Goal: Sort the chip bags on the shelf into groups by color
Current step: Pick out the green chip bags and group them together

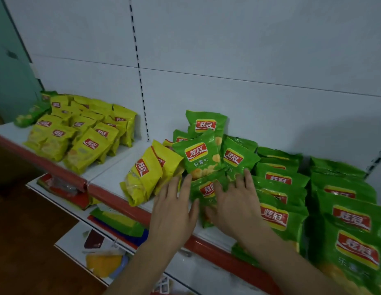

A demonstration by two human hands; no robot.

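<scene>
Several yellow chip bags (83,133) lie heaped at the shelf's left. Two more yellow bags (142,177) lean at the middle, beside a loose cluster of green chip bags (203,156). Rows of green bags (279,199) fill the right side. My left hand (174,211) rests flat with straight fingers on the shelf, its fingertips at the yellow bags' lower edge and at a flat green bag (206,190). My right hand (236,201) lies spread over that same green bag, fingers reaching the bags behind it.
The white shelf (113,169) has a red front rail (119,201) and a white back panel with a slotted upright (140,81). A few green bags (30,116) sit at the far left end. Lower shelves hold other packaged goods (119,222).
</scene>
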